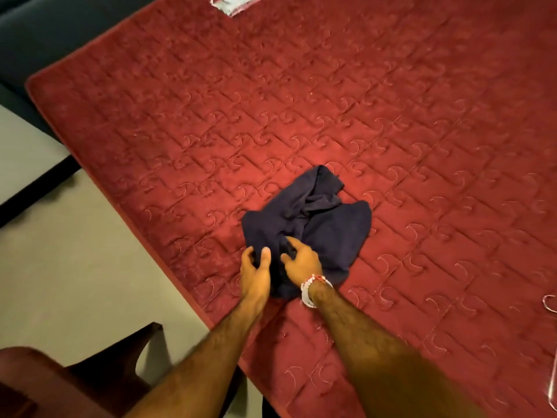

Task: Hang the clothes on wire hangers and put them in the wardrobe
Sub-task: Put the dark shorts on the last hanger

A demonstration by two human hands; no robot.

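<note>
Wire hanger (pixel 551 342) cut off at edge

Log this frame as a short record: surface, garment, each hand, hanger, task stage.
surface: red quilted bedspread
garment: dark navy cloth, crumpled in a heap on the bedspread
left hand: grip closed on the cloth's near edge
right hand: fingers on the cloth, grip unclear; beaded wristband
hanger: wire hanger, partly visible at right edge, lying apart from the cloth
stage: cloth not yet on hanger
</note>
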